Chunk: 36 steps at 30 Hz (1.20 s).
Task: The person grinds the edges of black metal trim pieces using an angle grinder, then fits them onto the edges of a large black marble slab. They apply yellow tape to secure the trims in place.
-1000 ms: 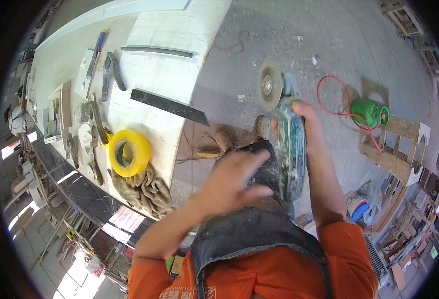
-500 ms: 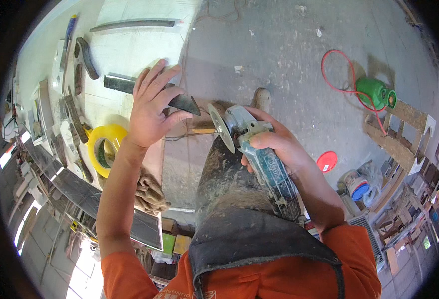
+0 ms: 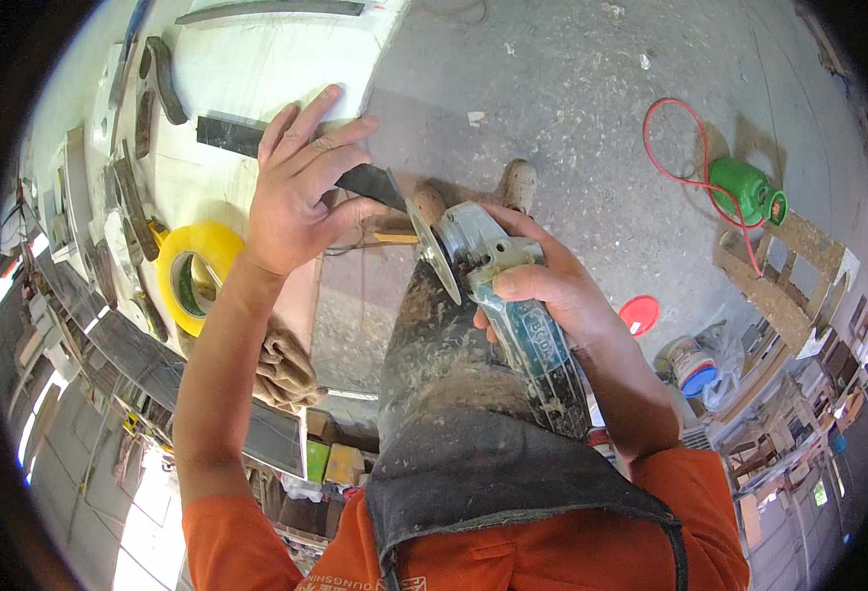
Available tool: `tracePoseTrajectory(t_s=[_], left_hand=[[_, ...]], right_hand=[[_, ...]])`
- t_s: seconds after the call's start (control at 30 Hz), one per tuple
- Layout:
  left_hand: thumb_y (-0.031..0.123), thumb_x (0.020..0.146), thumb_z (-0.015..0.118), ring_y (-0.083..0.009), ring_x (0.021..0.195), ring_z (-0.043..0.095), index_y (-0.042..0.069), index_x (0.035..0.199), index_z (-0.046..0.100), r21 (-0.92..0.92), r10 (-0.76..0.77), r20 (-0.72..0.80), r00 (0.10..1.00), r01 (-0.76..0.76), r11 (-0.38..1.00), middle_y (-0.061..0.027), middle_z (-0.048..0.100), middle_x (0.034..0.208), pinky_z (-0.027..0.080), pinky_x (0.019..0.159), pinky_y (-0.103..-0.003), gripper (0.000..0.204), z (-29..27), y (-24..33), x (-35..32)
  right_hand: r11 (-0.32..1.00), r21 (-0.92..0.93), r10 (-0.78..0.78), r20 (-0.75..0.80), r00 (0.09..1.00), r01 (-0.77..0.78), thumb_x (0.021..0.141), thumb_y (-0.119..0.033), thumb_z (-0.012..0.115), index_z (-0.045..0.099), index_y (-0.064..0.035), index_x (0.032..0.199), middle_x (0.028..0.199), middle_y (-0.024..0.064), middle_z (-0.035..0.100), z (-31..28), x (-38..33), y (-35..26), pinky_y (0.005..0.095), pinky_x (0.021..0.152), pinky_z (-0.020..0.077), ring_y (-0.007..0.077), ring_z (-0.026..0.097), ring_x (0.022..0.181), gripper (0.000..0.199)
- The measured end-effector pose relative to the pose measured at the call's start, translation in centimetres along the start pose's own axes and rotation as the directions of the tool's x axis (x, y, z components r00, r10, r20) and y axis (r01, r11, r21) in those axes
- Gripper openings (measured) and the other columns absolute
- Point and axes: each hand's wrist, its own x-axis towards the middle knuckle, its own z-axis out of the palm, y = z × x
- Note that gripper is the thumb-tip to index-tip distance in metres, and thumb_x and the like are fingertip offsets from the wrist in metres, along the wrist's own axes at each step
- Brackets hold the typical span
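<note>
Right hand (image 3: 552,295) keeps a closed grip on the angle grinder (image 3: 498,295); left hand (image 3: 296,187) presses, fingers spread, on the dark strip (image 3: 232,133) on the desk (image 3: 257,69).

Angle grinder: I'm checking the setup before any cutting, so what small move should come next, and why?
Probably ease the angle grinder in the right hand toward the free tip of the dark strip. The left hand already presses the strip on the white bench, and the disc sits just beside its pointed end.
</note>
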Motion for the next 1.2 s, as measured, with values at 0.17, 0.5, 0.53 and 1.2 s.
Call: tracePoseTrajectory(t_s=[0.17,0.5,0.53,1.2], left_hand=[[0.039,0.074,0.088,-0.0314,0.152,0.043,0.013,0.106,0.071,-0.016,-0.002,-0.014,1.0,0.002,1.0,-0.0006,0.071,0.139,0.026,0.123,-0.052,0.045,0.1,-0.1,0.0],[0.041,0.076,0.086,-0.0321,0.152,0.044,0.012,0.107,0.071,-0.02,0.018,-0.005,1.0,-0.018,1.0,-0.0018,0.071,0.138,0.026,0.123,-0.052,0.045,-0.1,-0.2,0.0],[0.042,0.077,0.086,-0.0325,0.152,0.044,0.012,0.107,0.071,-0.018,0.021,-0.006,1.0,-0.021,1.0,-0.002,0.071,0.138,0.026,0.123,-0.053,0.045,-0.1,-0.2,0.0],[0.047,0.081,0.081,-0.0324,0.151,0.046,0.013,0.107,0.071,-0.033,-0.001,0.018,1.0,0.001,0.999,-0.0021,0.071,0.138,0.026,0.122,-0.053,0.044,-0.2,-0.3,0.0]], right_hand=[[1.0,-0.003,-0.001,-0.002,1.0,0.001,0.085,-0.01,0.075,0.04,-0.0105,0.16,0.108,0.015,0.068,0.1,0.0,0.0,0.0364,0.063,0.0619,0.0231,0.073,0.077,0.083],[1.0,-0.002,0.012,-0.006,1.0,-0.012,0.085,-0.01,0.075,0.04,-0.0105,0.16,0.11,0.0162,0.068,-0.1,0.3,0.1,0.037,0.064,0.0624,0.0241,0.073,0.077,0.083],[1.0,-0.011,0.019,-0.01,1.0,-0.019,0.084,-0.01,0.075,0.04,-0.0104,0.16,0.11,0.0162,0.068,-0.1,0.3,0.0,0.0372,0.064,0.0625,0.0242,0.073,0.077,0.083],[0.999,-0.024,0.039,0.031,0.999,-0.038,0.084,-0.012,0.076,0.038,-0.0098,0.161,0.108,0.0151,0.069,0.1,1.0,-0.9,0.039,0.066,0.0627,0.0244,0.073,0.078,0.085]])
